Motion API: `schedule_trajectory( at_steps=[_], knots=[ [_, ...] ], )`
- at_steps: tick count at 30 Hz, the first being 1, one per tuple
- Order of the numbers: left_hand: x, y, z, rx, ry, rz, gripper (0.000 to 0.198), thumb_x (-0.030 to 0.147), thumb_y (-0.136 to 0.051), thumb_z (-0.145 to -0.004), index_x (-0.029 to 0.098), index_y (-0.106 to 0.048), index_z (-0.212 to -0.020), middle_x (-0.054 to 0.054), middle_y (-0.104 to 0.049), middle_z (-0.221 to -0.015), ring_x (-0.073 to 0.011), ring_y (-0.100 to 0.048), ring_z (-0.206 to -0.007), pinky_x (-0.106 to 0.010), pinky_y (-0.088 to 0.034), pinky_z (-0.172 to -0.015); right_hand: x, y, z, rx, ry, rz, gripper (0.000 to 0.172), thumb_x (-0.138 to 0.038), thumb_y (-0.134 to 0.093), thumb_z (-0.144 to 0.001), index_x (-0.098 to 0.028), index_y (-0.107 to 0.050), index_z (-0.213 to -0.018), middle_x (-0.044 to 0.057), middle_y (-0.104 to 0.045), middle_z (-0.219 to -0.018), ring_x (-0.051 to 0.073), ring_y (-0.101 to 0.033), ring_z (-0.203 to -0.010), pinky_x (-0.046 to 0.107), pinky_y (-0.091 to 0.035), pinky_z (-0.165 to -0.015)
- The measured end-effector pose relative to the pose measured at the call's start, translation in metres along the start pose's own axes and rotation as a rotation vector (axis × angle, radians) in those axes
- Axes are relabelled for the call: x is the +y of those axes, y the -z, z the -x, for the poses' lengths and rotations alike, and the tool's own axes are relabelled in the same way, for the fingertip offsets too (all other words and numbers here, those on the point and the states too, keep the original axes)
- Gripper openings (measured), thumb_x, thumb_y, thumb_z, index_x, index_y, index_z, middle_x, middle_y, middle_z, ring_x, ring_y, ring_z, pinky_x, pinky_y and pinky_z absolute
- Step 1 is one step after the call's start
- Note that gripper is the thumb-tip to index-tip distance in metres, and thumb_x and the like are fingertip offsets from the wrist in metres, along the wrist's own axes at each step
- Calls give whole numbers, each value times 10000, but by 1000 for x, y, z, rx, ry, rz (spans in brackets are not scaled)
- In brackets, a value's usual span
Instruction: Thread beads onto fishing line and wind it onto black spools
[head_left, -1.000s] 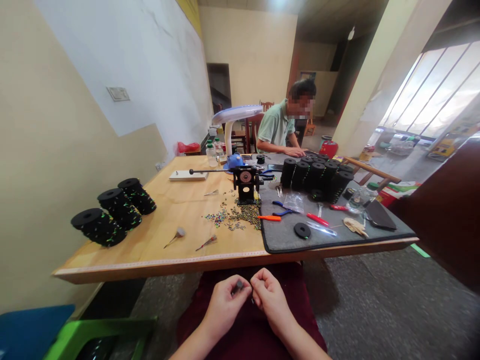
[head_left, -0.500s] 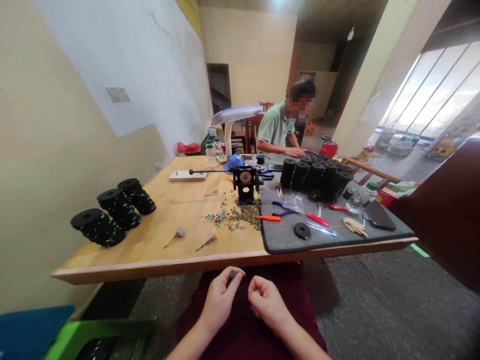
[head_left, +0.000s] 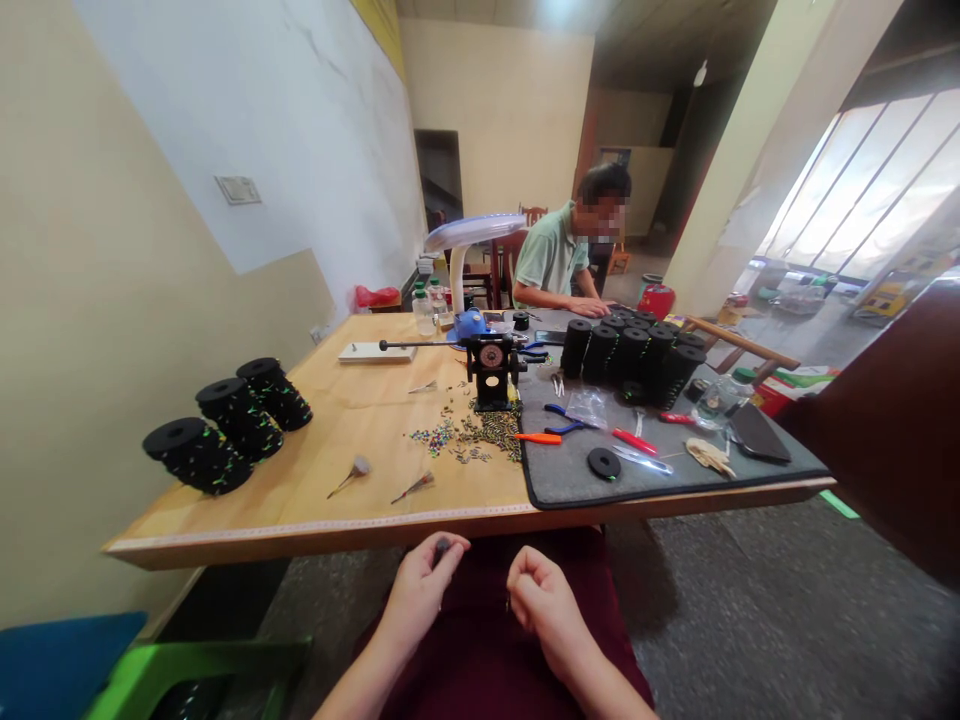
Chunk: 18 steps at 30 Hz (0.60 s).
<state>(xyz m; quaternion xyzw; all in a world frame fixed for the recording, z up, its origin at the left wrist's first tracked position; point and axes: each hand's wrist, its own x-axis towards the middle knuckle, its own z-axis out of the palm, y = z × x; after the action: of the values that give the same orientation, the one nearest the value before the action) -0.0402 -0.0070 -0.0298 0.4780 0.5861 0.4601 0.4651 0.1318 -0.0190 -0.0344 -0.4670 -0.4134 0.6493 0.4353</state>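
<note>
Left hand (head_left: 418,592) around a dark piece (head_left: 442,545), right hand (head_left: 547,605) curled, grasp unclear, green-capped bottles (head_left: 424,318) beyond, contents indistinct.

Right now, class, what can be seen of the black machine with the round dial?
The black machine stands upright on the wooden table, just left of the grey mat. Its body looks like metal, with a reddish-centred dial and a pale oval below. A dark rod with a knobbed end reaches left. Small loose pieces lie before its base; whether they touch it is unclear.
</note>
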Motion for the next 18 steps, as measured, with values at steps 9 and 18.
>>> schedule_trajectory(
  at_steps=[9,18],
  knots=[
    [13,-16,15,-281,228,214,347,406,-754,-615,125,-704,-814,70,-474,-520,-53,-285,-440,-199,-188,-441,9,0,-4,15,62,115,171,-306,-564,-717,-208,-445,-643,-91,-455,-403,59,-322,-367,186,-217,-401],
    [18,-14,4,-244,169,265,315,420,-738,-647,129,-621,-669,97,-365,-490,-39,-212,-431,-204,-131,-428,9,0,-2,-50,93,217,137,-244,-541,-728,-206,-446,-638,-97,-449,-399,59,-346,-359,186,-262,-406]
  ],
)
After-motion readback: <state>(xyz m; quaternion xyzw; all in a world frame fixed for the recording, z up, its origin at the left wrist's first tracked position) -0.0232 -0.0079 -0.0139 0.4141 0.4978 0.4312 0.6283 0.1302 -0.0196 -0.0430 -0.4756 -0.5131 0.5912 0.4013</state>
